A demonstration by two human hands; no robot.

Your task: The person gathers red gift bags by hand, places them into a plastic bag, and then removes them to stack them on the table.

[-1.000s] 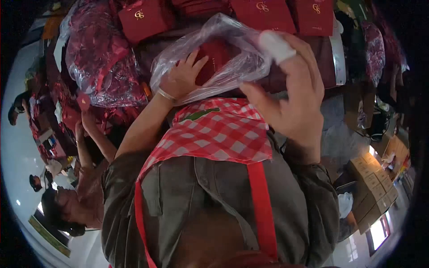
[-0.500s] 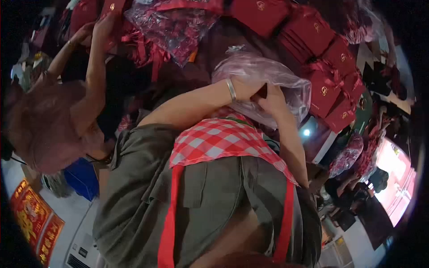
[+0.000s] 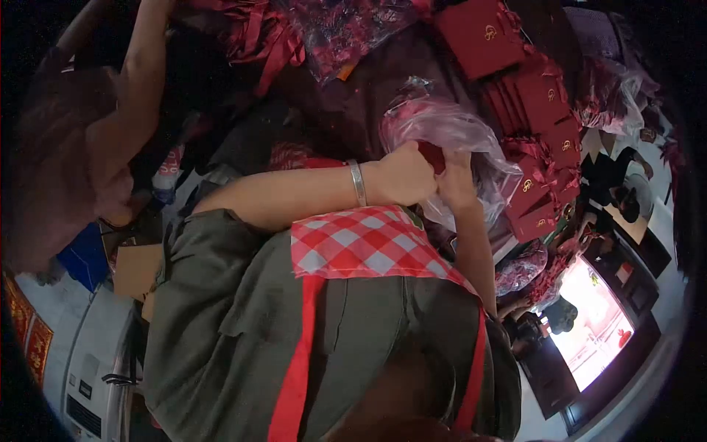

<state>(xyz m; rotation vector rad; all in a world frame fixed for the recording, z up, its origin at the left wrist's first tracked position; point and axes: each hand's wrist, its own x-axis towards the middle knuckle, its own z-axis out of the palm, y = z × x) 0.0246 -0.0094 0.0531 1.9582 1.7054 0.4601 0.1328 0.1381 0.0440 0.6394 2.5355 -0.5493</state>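
In the head view, we see our two hands close together at the mouth of a clear plastic bag (image 3: pixel 482 132), in front of the checked apron (image 3: pixel 353 244). Between them shows a dark red piece (image 3: pixel 431 156); the bag's film bunches beyond it and to its right. Our left hand (image 3: pixel 403 175), with a bracelet (image 3: pixel 357 183) at the wrist, is curled like a fist beside the red piece; its fingertips are hidden, so we cannot tell whether they pinch it. Our right hand (image 3: pixel 458 180) stands with its fingers pointing up, against the film, and we cannot tell what they grip.

Beyond lies the dark worktop (image 3: pixel 423 62), with red gift bags (image 3: pixel 549 99) bearing gold letters to the right.

We judge the step in hand to be working the red piece at the bag's opening. The next move seems to call for steadying the film with one hand while the other guides the piece.
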